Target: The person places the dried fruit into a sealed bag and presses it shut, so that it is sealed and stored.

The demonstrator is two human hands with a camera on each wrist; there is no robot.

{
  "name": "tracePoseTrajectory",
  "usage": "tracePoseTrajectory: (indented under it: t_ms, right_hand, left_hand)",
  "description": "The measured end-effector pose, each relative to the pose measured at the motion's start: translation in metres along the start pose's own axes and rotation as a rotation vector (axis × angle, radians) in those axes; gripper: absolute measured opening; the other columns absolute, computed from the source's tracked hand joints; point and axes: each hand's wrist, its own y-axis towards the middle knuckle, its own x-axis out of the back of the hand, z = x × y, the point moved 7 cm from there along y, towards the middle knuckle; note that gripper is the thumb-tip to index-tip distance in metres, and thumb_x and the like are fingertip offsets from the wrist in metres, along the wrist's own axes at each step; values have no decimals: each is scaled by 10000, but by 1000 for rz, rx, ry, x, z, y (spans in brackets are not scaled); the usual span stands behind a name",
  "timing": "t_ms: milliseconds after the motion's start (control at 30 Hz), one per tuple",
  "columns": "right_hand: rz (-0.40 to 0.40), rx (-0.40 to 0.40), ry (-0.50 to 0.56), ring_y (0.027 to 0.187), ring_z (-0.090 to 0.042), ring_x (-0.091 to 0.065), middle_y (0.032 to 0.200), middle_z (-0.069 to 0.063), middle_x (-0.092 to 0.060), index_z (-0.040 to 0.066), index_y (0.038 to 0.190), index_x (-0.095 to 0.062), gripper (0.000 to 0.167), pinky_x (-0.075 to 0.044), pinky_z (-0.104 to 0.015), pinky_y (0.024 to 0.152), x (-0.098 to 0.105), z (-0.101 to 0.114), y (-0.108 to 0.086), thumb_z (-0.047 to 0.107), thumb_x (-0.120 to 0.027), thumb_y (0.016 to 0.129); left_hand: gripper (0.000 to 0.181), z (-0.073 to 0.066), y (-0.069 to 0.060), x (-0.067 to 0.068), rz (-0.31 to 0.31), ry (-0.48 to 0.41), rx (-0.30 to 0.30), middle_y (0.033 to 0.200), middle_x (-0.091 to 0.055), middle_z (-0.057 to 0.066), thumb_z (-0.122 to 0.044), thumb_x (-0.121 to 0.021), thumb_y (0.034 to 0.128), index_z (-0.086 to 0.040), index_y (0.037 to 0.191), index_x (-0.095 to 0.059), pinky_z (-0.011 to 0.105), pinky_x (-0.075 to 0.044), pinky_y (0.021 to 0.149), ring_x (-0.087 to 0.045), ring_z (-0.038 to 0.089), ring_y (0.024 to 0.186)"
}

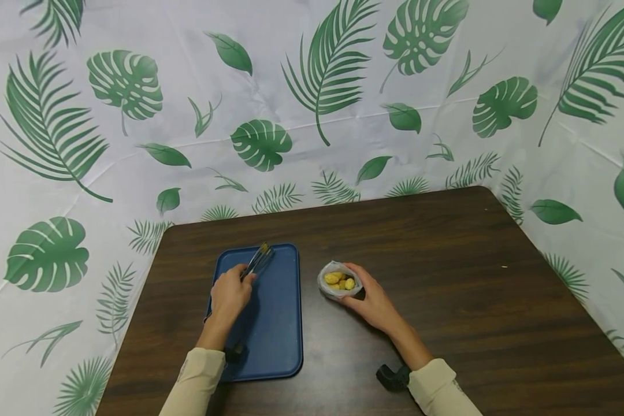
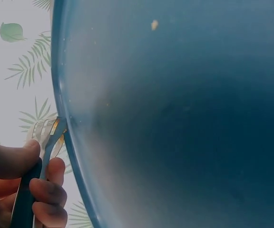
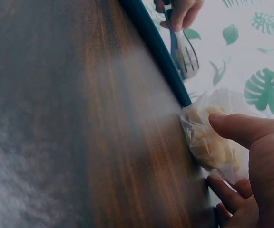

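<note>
My left hand (image 1: 231,294) is over the left part of a blue tray (image 1: 275,341) and grips a bundle of cutlery. In the left wrist view a fork (image 2: 45,135) shows its tines beside a flat, shiny utensil, and an orange-brown tint shows near the tips. Handles are partly hidden by the fingers. My right hand (image 1: 374,303) holds a small clear plastic bag (image 3: 206,142) at its side, thumb and fingers curled round it. The bag stands open at the top on the table, right of the tray. Yellow, rounded pieces (image 1: 338,281) lie inside; their kind is unclear.
The dark wood-grain table (image 1: 447,277) extends to the right of the bag. Crumbs, including a pale yellow one (image 2: 154,24), lie on the tray. A white cloth with green leaf prints (image 1: 260,144) hangs behind the table and along its sides.
</note>
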Motion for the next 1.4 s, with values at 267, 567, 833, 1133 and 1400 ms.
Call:
tracePoseTrajectory:
  t_ms: [267, 567, 833, 1133, 1400]
  right_hand:
    - [8, -10, 10, 1438, -352, -474, 1555, -107, -504, 222, 1544, -434, 749, -377, -631, 1135, -2, -1, -1, 223, -805, 893]
    - [8, -14, 12, 1448, -354, -464, 1570, -100, -490, 249, 1552, -423, 761, -372, -644, 1135, -2, -2, -1, 241, -807, 896]
    - [9, -14, 12, 1454, -358, -457, 1572, -110, -486, 230, 1552, -427, 756, -364, -638, 1143, -2, -2, 0, 239, -804, 896]
    - [2, 1, 15, 1437, -361, -473, 1564, -115, -492, 222, 1549, -433, 752, -380, -634, 1130, -1, -1, 1, 223, -803, 894]
    - [1, -10, 6, 1451, -359, -460, 1574, -110, -484, 225, 1550, -433, 757, -372, -637, 1138, 0, -1, 0, 236, -805, 891]
  left_hand:
    - [408, 2, -11, 9, 0, -10, 24, 1196, -729, 235, -306, -635, 1022, -65, 1351, -661, 625, -524, 862, -698, 441, 1002]
    - [433, -2, -19, 22, -17, -16, 23, 1236, -715, 247, -312, -612, 1039, -65, 1395, -632, 622, -528, 863, -699, 452, 1010]
    - [421, -8, -27, 34, -71, -41, 16, 1163, -738, 236, -308, -616, 1041, -62, 1381, -643, 596, -526, 826, -697, 401, 906]
    - [421, -12, -32, 36, -103, -63, -15, 1169, -737, 252, -295, -625, 1037, -38, 1369, -651, 596, -525, 818, -702, 412, 907]
    - [420, -22, -39, 37, -125, -90, -48, 1166, -744, 244, -296, -651, 1022, -46, 1359, -666, 601, -532, 815, -708, 426, 902]
